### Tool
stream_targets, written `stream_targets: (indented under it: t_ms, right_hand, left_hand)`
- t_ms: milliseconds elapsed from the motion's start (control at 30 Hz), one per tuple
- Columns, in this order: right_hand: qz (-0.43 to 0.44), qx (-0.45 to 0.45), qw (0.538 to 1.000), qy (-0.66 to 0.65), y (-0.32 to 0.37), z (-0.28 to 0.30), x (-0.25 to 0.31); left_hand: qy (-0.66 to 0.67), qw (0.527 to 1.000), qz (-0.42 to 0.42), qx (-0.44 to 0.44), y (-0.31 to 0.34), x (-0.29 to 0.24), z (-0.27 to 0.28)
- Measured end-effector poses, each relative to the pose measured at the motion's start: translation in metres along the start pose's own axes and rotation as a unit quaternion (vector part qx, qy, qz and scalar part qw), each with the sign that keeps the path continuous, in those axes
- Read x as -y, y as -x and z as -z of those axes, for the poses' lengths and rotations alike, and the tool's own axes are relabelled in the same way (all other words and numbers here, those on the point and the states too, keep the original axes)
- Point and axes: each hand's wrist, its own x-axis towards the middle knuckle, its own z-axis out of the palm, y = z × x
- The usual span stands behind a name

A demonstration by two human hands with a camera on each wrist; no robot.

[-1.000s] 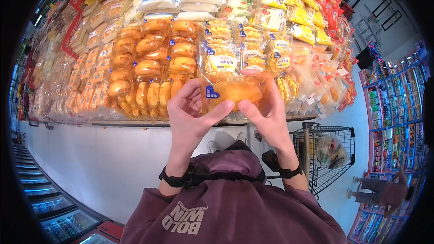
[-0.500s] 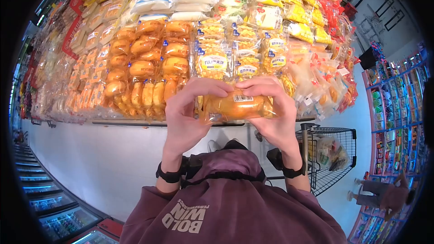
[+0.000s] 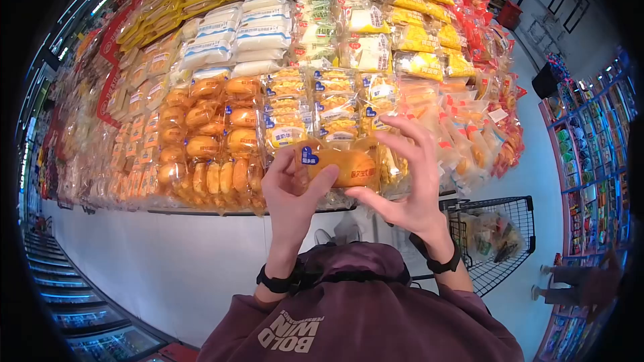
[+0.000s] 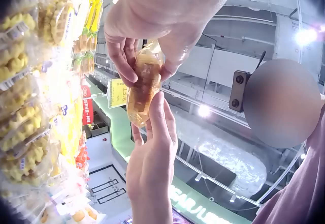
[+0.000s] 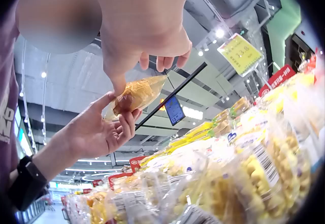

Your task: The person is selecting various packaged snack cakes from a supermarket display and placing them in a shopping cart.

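The person wears a dull purple top (image 3: 376,318) with pale letters (image 3: 295,332) "BOLD WIN". Around the wrists are black straps (image 3: 444,265); the left one has a dark square box (image 5: 30,175). On the head, a grey box (image 4: 236,91) shows two round lenses.

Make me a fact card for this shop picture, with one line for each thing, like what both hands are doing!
Place: shop
Left hand: pinches a wrapped bread
Right hand: spread open, thumb at the bread's lower edge
Bread's label: blue
Behind the bread: wrapped waffles
Left of the waffles: wrapped buns
Cart: black wire, on the person's right, with a bag inside
Top: purple
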Motion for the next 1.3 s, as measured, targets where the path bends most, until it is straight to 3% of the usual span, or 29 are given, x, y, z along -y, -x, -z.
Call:
stream_targets:
  t_ms: [100,233,333,367,433,567,667,833,867,967,1000,1033,1167,1300]
  right_hand:
    - [0.068,0.077,0.991,0.085,0.005,0.010,-0.004]
    - [0.053,0.073,0.993,0.080,0.016,0.017,-0.008]
    - [-0.019,0.052,0.998,-0.012,0.027,0.017,-0.014]
    - [-0.085,0.047,0.992,-0.081,0.029,0.016,-0.013]
    - [-0.209,0.039,0.954,-0.214,0.028,0.015,-0.011]
    - [-0.325,0.078,0.829,-0.449,0.036,0.011,-0.017]
    - [-0.326,0.092,0.803,-0.491,0.039,0.008,-0.018]
    - [-0.285,0.040,0.861,-0.418,0.037,-0.006,-0.015]
    - [-0.258,0.033,0.899,-0.353,0.037,-0.009,-0.014]
    - [-0.123,0.020,0.979,-0.164,0.027,-0.021,-0.007]
    - [-0.067,0.029,0.990,-0.125,0.022,-0.026,-0.004]
    - [-0.011,0.036,0.996,-0.086,0.018,-0.033,0.001]
    - [0.050,0.117,0.991,-0.032,0.007,-0.071,0.030]
    - [0.049,0.175,0.983,-0.017,0.004,-0.128,0.053]
  left_hand:
    - [-0.005,1.000,0.022,0.000,0.003,0.004,-0.012]
    - [-0.058,0.998,-0.011,0.009,0.012,0.010,-0.025]
    - [-0.043,0.996,-0.056,0.054,0.018,0.022,-0.027]
    - [-0.027,0.994,-0.074,0.074,0.019,0.025,-0.028]
    - [-0.052,0.993,-0.091,0.063,0.019,0.024,-0.031]
    - [-0.113,0.988,-0.100,0.020,0.020,0.022,-0.036]
    - [-0.132,0.986,-0.103,0.002,0.024,0.020,-0.034]
    - [-0.243,0.953,-0.178,-0.004,0.024,0.017,-0.022]
    - [-0.232,0.960,-0.156,0.012,0.025,0.017,-0.016]
    - [-0.011,0.999,-0.035,0.010,0.036,0.003,-0.006]
    - [-0.003,0.998,-0.051,0.036,0.038,0.003,0.006]
    - [-0.013,0.999,-0.041,0.021,0.039,0.001,0.015]
    - [-0.030,0.998,0.032,-0.033,0.038,-0.005,0.057]
    - [-0.026,0.995,0.080,-0.045,0.038,0.000,0.128]
